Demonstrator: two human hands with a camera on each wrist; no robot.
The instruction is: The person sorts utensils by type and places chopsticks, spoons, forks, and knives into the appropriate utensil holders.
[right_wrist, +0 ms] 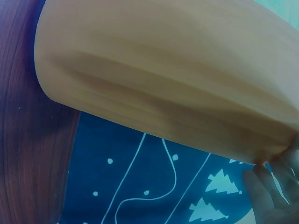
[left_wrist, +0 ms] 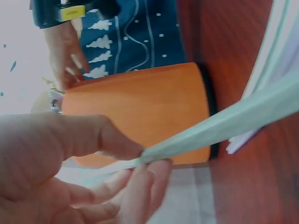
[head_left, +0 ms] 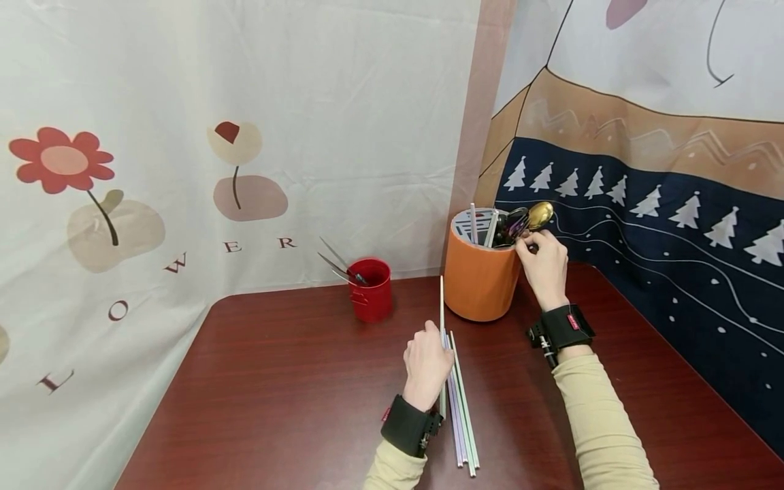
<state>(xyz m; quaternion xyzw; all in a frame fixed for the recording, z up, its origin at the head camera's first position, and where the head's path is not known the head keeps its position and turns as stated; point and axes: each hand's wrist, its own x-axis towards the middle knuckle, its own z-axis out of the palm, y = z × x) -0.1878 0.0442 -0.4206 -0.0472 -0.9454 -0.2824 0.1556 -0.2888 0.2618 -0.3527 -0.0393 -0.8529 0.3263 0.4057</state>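
My left hand [head_left: 427,367] pinches a long pale green chopstick [left_wrist: 219,120] between thumb and fingers, over the table in front of an orange utensil holder [head_left: 480,282]. Under and beside it lie several more lilac and pale green chopsticks [head_left: 463,415]. My right hand [head_left: 545,267] grips the holder's right rim, its fingertips at the top edge in the right wrist view. Just above those fingers a gold spoon [head_left: 540,215] sticks out. Light-coloured sticks [head_left: 474,224] stand in the slotted top, and dark utensils [head_left: 508,224] crowd its right side.
A red cup [head_left: 370,289] holding thin metal utensils [head_left: 333,262] stands left of the holder near the back edge. The brown table [head_left: 275,395] meets a pale printed curtain [head_left: 343,136] behind and a navy tree-patterned cloth [head_left: 674,272] on the right.
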